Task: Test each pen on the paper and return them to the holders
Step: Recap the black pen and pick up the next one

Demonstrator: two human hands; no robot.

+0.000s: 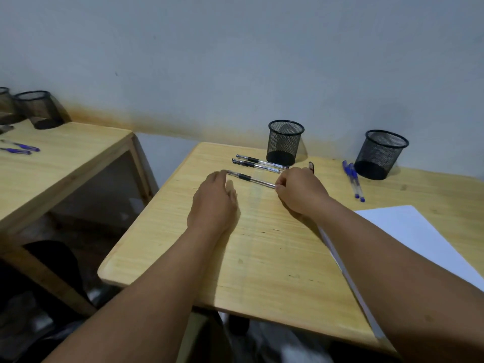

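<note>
Take the wooden desk (262, 258) in front of you as the landmark. Nearest you, both your bare forearms reach over its front edge, and a stack of white paper (419, 231) lies on the desk's right side, partly under your right forearm.

Further in, at mid-desk, your left hand (213, 200) lies palm down with fingers fairly straight, their tips at the tip end of a black pen (251, 179) — whether they pinch it or only touch it cannot be told. Your right hand (301, 191) has its fingers curled round the other end of that same pen, so the pen spans the gap between your two hands, low over the desk top. A dark cap-like piece (311, 167) sticks up just behind your right knuckles; what it is stays unclear.

Just beyond the held pen, two more black pens (259, 163) lie side by side on the desk, roughly parallel to it. Behind them, near the desk's back edge, stands a black mesh holder (285, 142), upright. Toward the desk's right rear sits a second mesh holder (379, 154), with two blue pens (353, 180) lying on the desk just left of it, close together.

Off the desk's left side stands a second wooden table (65, 166) — it carries two blue pens of its own (19, 148) and, at the back, more mesh holders (39, 110) by the wall.
</note>
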